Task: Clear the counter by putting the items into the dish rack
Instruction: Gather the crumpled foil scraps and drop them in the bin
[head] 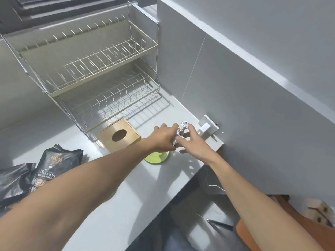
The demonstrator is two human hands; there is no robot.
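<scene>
Head view. We see both hands meeting on a crumpled foil-wrapped item at the right of the white surface, near the wall socket. The left hand has its fingers closed round the lower part of the foil; the right hand pinches it from the other side. Whether the foil rests on the surface or is lifted clear we cannot tell, since the hands hide its base. Just below the left hand lies a green disc-shaped item. A wooden tissue box sits at the foot of the two-tier dish rack, whose wire shelves hold nothing, and dark coffee bags lie at the near left. We judge the step to be the first pick-up. The next move calls for one hand to take the foil securely and carry it left and farther away to the lower tier.
</scene>
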